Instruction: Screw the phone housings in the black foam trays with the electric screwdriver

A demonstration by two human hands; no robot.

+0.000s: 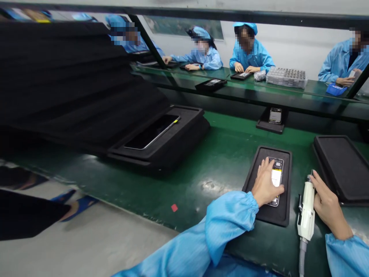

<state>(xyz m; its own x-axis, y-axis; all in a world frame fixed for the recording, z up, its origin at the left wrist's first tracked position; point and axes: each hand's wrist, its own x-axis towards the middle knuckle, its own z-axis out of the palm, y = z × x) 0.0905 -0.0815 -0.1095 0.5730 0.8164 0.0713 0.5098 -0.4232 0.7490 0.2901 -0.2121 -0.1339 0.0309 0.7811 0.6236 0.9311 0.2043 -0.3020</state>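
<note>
My left hand lies on an opened phone that sits in a black foam tray on the green belt. Its fingers are stretched flat over the phone's left side, holding it down. My right hand is wrapped round a white electric screwdriver, which is held just right of the tray with its tip pointing away from me and its cable running down off the near edge.
A stack of black trays fills the left, with a tray holding a dark phone beside it. An empty black tray lies at the right. Another tray with a phone sits farther back. Several workers in blue sit across the line.
</note>
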